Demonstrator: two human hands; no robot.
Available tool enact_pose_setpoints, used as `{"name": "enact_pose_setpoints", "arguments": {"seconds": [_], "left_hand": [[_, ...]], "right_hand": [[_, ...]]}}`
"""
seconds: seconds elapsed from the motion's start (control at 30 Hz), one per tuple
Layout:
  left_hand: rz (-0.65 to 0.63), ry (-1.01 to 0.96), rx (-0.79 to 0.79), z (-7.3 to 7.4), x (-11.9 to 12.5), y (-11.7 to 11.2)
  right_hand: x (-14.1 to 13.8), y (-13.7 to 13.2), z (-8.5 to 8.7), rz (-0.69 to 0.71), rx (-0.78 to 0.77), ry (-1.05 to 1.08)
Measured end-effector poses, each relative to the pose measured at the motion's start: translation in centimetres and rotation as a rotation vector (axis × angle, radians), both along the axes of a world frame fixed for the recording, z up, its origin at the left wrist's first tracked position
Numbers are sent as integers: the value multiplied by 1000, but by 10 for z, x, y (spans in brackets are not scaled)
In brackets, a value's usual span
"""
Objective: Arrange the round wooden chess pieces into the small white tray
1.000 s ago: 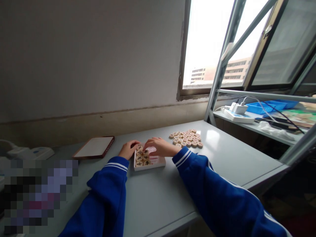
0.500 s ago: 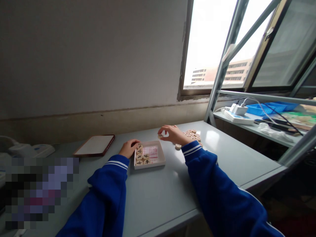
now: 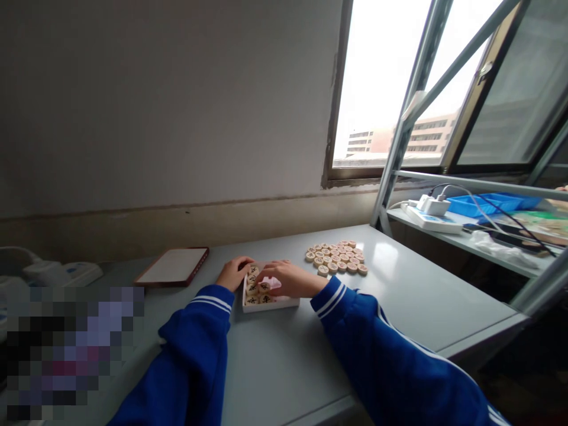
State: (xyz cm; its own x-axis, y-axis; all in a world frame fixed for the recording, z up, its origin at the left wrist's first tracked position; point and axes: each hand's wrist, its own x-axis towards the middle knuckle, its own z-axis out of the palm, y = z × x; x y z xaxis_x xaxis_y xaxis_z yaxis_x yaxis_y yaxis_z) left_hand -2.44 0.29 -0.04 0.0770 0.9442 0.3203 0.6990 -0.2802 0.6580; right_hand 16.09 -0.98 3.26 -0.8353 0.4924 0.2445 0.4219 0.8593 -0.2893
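Observation:
A shallow white box [image 3: 288, 304] stands on the desk with several round Chinese chess pieces [image 3: 252, 290] inside, black characters facing up, in rows along its left side. My left hand [image 3: 234, 273] is closed on the box's left wall near the far corner. Over the box, my right hand [image 3: 290, 279] reaches in from the right, thumb and fingers bent down around a chess piece by the second row; the fingers mostly hide that piece. Part of the box's pink-printed inside is covered by this hand.
Many loose chess pieces [image 3: 341, 256] lie in a cluster on the grey desk [image 3: 399, 296], right of the box. A box lid [image 3: 173, 266] lies to the left. At the right, a metal frame post [image 3: 402, 136] rises beside a shelf with a power strip [image 3: 431, 216] and blue tray [image 3: 483, 204].
My right hand has moved left and down into the box, carrying a chess piece from beyond the far right corner. My left hand stays at the box's left wall.

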Motion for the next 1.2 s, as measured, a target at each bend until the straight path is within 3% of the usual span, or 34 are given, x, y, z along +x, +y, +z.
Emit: {"name": "enact_pose_setpoints", "arguments": {"seconds": [0.13, 0.37, 0.47, 0.63, 0.7, 0.8, 0.93, 1.1, 1.2], "left_hand": [[-2, -3, 1, 0, 0, 0], [9, 10, -8, 1, 0, 0], [12, 15, -12, 2, 0, 0], [15, 22, -10, 1, 0, 0], [13, 22, -15, 0, -1, 1], [13, 19, -11, -1, -1, 1], [8, 15, -10, 0, 0, 0], [13, 24, -6, 0, 1, 0], [14, 34, 2, -1, 1, 1]], "right_hand": [[-3, -4, -4, -56, 32, 52], [30, 16, 17, -212, -32, 101], [50, 16, 22, -327, -44, -19], [73, 14, 23, -521, 79, -207], [69, 14, 23, -455, 61, -167], [47, 9, 19, -202, -23, -27], [13, -4, 7, 62, -121, -46], [2, -9, -5, 90, -88, -34], [7, -7, -2, 52, -64, -55]]}}
